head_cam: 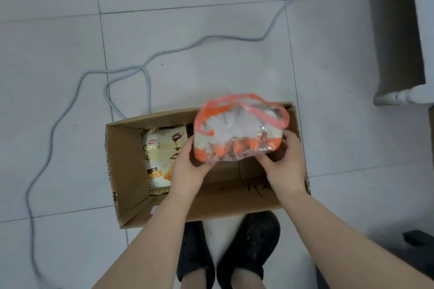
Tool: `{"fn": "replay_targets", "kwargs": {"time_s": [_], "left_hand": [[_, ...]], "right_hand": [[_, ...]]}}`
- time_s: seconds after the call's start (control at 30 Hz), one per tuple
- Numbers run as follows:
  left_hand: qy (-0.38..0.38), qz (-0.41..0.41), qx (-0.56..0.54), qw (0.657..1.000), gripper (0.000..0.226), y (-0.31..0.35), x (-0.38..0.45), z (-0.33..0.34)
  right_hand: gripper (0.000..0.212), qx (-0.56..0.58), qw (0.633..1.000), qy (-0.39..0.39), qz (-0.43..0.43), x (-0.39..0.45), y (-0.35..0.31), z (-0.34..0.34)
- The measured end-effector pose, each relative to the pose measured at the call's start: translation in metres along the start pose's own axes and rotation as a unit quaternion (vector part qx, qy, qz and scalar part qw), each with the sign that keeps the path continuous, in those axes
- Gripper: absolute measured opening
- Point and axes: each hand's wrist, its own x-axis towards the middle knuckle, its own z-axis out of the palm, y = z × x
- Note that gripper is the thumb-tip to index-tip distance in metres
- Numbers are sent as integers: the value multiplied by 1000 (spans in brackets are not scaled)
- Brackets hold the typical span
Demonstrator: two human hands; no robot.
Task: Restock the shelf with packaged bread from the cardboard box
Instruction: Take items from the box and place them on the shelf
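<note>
Even bright overhead light, soft shadows, motion-blurred bread bag (239, 129), wide-angle bending at edges

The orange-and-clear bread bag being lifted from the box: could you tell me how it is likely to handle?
The bread bag is probably soft and floppy: its clear film crinkles between the left hand and right hand. It looks puffy, so likely light for its size. The glossy film may be slippery, and squeezing could crush the bread.

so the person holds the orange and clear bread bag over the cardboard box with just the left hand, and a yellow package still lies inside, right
Not quite: the head view shows both hands on it. The left hand and the right hand grip the orange and clear bread bag over the cardboard box, and the yellow package does lie inside.
</note>
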Motion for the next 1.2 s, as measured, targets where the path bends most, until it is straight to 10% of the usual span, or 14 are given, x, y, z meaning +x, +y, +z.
{"fn": "replay_targets", "kwargs": {"time_s": [0.3,0.6,1.2], "left_hand": [[159,64,-150,974,10,208,-134,-106],[208,205,-280,915,36,472,-325,-254],[-94,594,-33,798,67,651,-530,-280]], "right_hand": [[61,58,988,-61,-130,-75,-239,-109],[106,37,921,-93,-376,-257,-499,-288],[100,211,847,346,-345,-463,-587,-425]]}}
